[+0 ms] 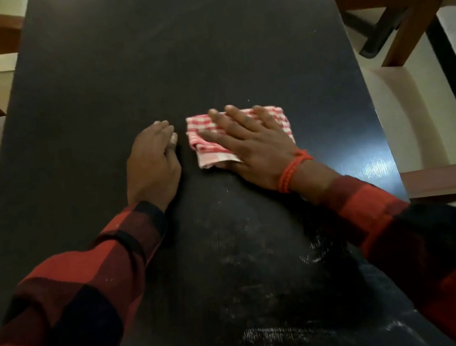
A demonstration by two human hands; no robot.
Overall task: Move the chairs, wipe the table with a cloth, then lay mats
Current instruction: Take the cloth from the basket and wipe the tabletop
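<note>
1 cloth [240, 135] under flat right hand [256, 151] fingers | left hand [152, 165] loosely curled, holding nothing

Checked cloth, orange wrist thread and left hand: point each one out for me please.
checked cloth [202, 147]: head view, on its folded left part, clear of the fingers.
orange wrist thread [294, 171]: head view, on the strands across the right wrist.
left hand [152, 165]: head view, on its back.

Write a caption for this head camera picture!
Right hand presses a checked cloth flat on the dark table; left hand rests beside it.
</note>
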